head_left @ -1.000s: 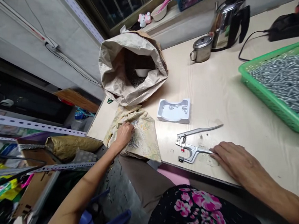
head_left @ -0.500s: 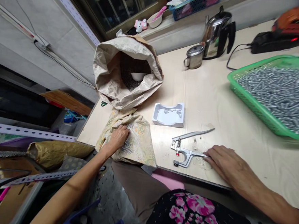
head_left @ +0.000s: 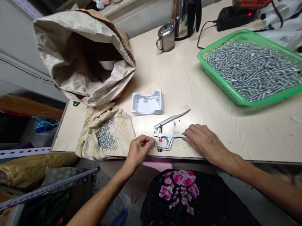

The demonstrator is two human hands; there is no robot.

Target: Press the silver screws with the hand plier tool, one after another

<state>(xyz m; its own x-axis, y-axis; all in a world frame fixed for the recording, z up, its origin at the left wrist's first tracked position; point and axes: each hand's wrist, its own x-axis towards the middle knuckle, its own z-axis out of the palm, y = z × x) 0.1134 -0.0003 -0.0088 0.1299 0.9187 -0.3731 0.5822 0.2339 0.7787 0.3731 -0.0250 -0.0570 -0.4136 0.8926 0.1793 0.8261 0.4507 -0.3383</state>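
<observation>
My left hand (head_left: 139, 150) is closed in a pinch at the left of the snap pliers' jaws, with a tiny bit of metal just showing at the fingertips. The silver snap pliers (head_left: 168, 139) lie on the table, handles spread, with a spring and a red tip between the jaws. Around the end of their lower handle, my right hand (head_left: 203, 140) has its fingers closed. Left of my left hand, a patterned cloth (head_left: 125, 125) carries a heap of small metal pins (head_left: 105, 135). Behind the pliers, a white tray (head_left: 147, 107) holds several similar pieces.
A large paper sack (head_left: 108, 92) with a white scoop (head_left: 107, 65) inside stands at back left. At the right is a green basket (head_left: 220, 87) full of metal pieces. A metal mug (head_left: 166, 38), kettle (head_left: 182, 15) and charger (head_left: 232, 19) stand behind.
My left hand has moved right from the pins on the cloth to the pliers' jaws, now pinching. My right hand stays at the handle. The view has shifted right and closer.
</observation>
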